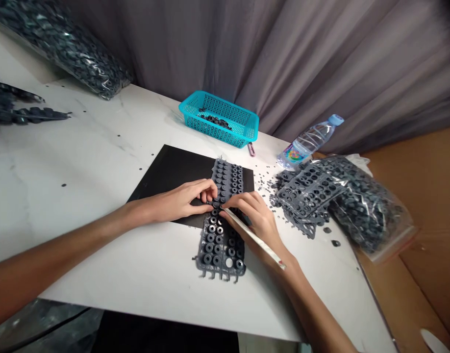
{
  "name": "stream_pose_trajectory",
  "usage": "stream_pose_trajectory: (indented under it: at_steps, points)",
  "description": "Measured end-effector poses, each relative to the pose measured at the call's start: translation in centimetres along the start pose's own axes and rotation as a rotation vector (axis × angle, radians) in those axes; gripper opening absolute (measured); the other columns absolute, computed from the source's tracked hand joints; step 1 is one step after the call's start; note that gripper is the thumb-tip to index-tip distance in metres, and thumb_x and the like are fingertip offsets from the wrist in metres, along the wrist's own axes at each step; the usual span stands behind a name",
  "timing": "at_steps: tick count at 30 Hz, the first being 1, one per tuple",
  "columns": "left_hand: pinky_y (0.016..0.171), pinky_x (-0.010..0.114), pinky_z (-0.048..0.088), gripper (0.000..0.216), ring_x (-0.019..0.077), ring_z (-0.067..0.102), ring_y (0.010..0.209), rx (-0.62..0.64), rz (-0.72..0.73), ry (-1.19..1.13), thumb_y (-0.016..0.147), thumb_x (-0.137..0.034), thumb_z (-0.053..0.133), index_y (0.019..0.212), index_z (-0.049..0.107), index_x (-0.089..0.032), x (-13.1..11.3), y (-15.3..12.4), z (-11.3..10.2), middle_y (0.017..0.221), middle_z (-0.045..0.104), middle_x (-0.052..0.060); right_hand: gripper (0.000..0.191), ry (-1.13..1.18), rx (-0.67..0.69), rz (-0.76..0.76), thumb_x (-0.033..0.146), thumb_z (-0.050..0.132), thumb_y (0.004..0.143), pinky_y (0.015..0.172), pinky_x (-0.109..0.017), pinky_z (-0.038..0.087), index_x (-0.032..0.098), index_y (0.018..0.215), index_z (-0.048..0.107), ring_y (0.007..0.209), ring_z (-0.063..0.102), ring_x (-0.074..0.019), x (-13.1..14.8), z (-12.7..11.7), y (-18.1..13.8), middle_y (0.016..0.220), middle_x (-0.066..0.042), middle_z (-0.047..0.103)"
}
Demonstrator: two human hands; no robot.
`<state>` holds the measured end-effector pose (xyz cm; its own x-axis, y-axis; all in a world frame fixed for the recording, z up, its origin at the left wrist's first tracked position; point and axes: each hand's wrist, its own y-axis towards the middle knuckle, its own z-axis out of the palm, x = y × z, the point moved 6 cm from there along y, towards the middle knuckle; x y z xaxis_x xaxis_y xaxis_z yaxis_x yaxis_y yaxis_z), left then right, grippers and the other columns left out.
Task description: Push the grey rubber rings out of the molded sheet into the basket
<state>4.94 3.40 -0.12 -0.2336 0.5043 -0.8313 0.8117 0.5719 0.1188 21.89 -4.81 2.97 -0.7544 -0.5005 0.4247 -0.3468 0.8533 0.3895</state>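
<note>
A grey rubber sheet [221, 240] studded with several small rings lies across a black mat [173, 169] on the white table. My left hand [181, 200] rests on the sheet's left edge, fingers curled and pinched at its rings. My right hand [252, 215] is closed around a thin white stick [258, 240], whose tip touches the sheet near the middle. Both hands meet at the sheet's centre.
A teal basket [219, 117] with a few dark rings stands behind the mat. A water bottle [309, 139] lies to the right, beside emptied grey sheets [308, 193] and a clear bag of parts [372, 211]. More bagged parts [63, 46] sit far left. Brown cardboard [423, 196] borders the right.
</note>
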Motion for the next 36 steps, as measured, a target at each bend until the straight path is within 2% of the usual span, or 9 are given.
stream_pose_trajectory:
  at_steps: [4, 12, 20, 25, 29, 36]
  points:
    - [0.086, 0.033, 0.048, 0.015, 0.018, 0.055, 0.092, -0.005, -0.021, 0.03, 0.1, -0.035, 0.067, 0.102, 0.062, -0.021, 0.3, 0.1, 0.0, 0.102, 0.059, 0.002, 0.015, 0.023, 0.027, -0.025, 0.038, 0.067, 0.106, 0.086, -0.035, 0.056, 0.026, 0.11, 0.074, 0.099, 0.065, -0.0237, 0.1, 0.4, 0.1, 0.108, -0.007, 0.076]
    - [0.085, 0.032, 0.048, 0.019, 0.0174, 0.057, 0.09, -0.026, -0.04, 0.022, 0.101, -0.038, 0.067, 0.1, 0.066, -0.019, 0.5, 0.2, -0.1, 0.101, 0.061, 0.002, 0.017, 0.023, 0.066, -0.024, 0.041, 0.065, 0.107, 0.084, -0.034, 0.054, 0.026, 0.108, 0.072, 0.097, 0.066, -0.0226, -0.4, 1.0, -0.1, 0.107, -0.005, 0.076]
    - [0.083, 0.031, 0.048, 0.016, 0.0168, 0.056, 0.089, -0.044, -0.024, 0.0, 0.1, -0.035, 0.068, 0.099, 0.065, -0.019, 0.8, 0.2, 0.2, 0.099, 0.06, 0.001, 0.029, -0.126, 0.009, -0.044, 0.049, 0.057, 0.109, 0.077, -0.032, 0.053, 0.025, 0.105, 0.073, 0.093, 0.066, -0.0223, -0.6, 1.7, -0.3, 0.102, -0.005, 0.076]
    - [0.082, 0.03, 0.048, 0.015, 0.0162, 0.056, 0.088, -0.052, -0.017, -0.01, 0.099, -0.034, 0.069, 0.099, 0.065, -0.019, 0.9, 0.3, 0.2, 0.099, 0.061, 0.001, 0.023, -0.285, 0.02, -0.133, 0.037, 0.057, 0.111, 0.074, -0.031, 0.054, 0.023, 0.122, 0.072, 0.094, 0.069, -0.0212, 0.0, 1.7, -0.1, 0.106, -0.006, 0.077]
    - [0.079, 0.029, 0.049, 0.017, 0.0156, 0.057, 0.084, -0.069, -0.028, -0.027, 0.097, -0.035, 0.072, 0.096, 0.067, -0.019, 1.0, 0.4, 0.0, 0.095, 0.061, 0.001, 0.021, -0.402, 0.056, -0.212, 0.03, 0.054, 0.113, 0.074, -0.031, 0.054, 0.021, 0.12, 0.071, 0.093, 0.07, -0.0212, 0.6, 2.1, -0.1, 0.106, -0.008, 0.076]
    - [0.073, 0.027, 0.048, 0.019, 0.0153, 0.057, 0.079, -0.031, -0.067, -0.039, 0.09, -0.036, 0.076, 0.091, 0.071, -0.018, 1.4, 1.2, -0.2, 0.089, 0.064, 0.001, 0.019, -0.427, 0.013, -0.155, 0.027, 0.049, 0.114, 0.082, -0.037, 0.058, 0.016, 0.119, 0.063, 0.096, 0.072, -0.0248, 1.1, 3.1, -0.3, 0.109, -0.012, 0.073]
